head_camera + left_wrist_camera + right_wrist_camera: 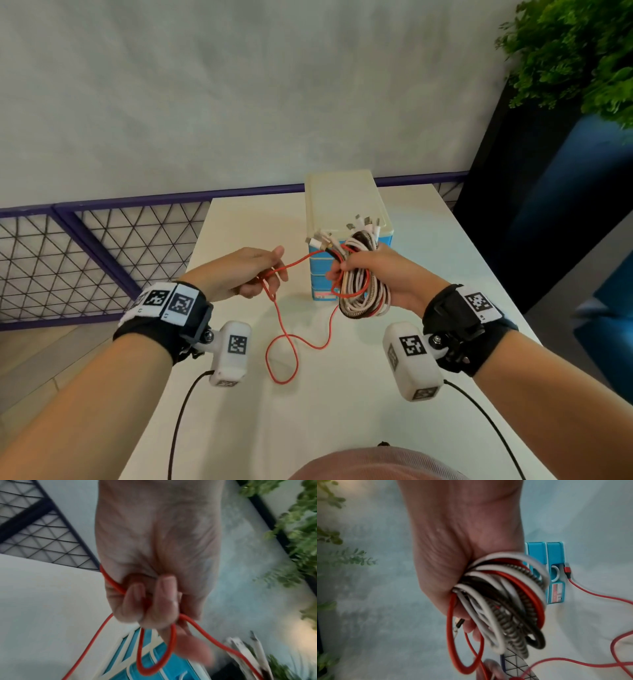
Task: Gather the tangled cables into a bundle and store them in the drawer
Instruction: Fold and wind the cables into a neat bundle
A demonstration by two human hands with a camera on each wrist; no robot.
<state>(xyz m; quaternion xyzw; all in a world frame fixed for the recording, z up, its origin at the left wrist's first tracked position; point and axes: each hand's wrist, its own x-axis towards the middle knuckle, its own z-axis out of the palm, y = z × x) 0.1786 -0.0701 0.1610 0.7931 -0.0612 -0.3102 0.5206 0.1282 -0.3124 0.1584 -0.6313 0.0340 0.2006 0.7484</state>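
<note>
1. A thin red cable [287, 346] lies in loose loops on the white table [342, 428], in front of the blue drawer box, nearest the person.
2. The left hand [246, 272] is up off the table, to the left of the drawer box. Its fingers [164, 601] are curled tight around the red cable.
3. The right hand [380, 277] is just in front of the drawer box. It grips a round bundle of white, black and red cables [363, 287]. The plug ends stick up past the fingers.
4. The small blue plastic drawer box with a cream top [342, 202] stands on the table behind the hands. Its bottom drawer has a red and white label [557, 593], too blurry to read.
5. A leafy green plant [579, 51] is far to the right of the drawer box.
</note>
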